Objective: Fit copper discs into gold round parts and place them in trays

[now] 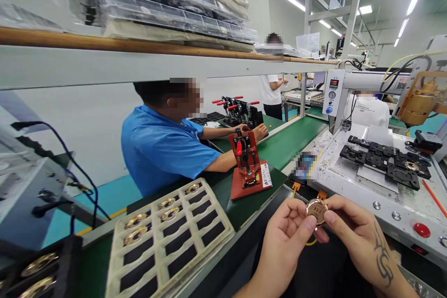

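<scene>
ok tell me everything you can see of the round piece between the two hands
The round piece is a small disc with a shiny, rose-gold-coloured rim that looks like polished metal. Its flat, coppery-brown face carries markings too small to read. Tilted to face the camera, it is held up off any surface, pinched at opposite edges by the left hand and right hand. Its back is hidden.

That worker wears the one camera on the head, facing forward and down, close above the bare left hand (284, 237) and bare right hand (361, 237), the long flat green worktop (296, 136) stretching away.
</scene>
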The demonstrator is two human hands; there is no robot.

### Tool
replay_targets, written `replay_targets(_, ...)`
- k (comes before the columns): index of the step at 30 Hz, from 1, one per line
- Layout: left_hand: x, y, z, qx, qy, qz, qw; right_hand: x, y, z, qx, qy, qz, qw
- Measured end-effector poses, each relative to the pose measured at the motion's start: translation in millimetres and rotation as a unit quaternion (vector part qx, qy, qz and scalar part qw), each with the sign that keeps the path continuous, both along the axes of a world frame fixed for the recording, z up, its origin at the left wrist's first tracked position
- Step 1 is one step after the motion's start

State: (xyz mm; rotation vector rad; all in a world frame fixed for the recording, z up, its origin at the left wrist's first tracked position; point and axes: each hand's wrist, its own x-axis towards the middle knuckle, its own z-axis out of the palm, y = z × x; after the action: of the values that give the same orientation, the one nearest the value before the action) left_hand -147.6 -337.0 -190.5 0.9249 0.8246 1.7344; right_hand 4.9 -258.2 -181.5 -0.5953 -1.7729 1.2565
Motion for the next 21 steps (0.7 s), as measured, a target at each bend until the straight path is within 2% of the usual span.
replay_targets(12,-0.9,0.6,-1.9,0.009,-0.016,-0.012,1.000,0.7,-0.1,0.2,0.004,0.001,-0.001,1.000)
replay_targets(21,-2.9,0.8,-1.3,0.001,0.016,0.005,1.000,-0.1,-1.5,-0.3,-0.020,0.009,0.021,1.000)
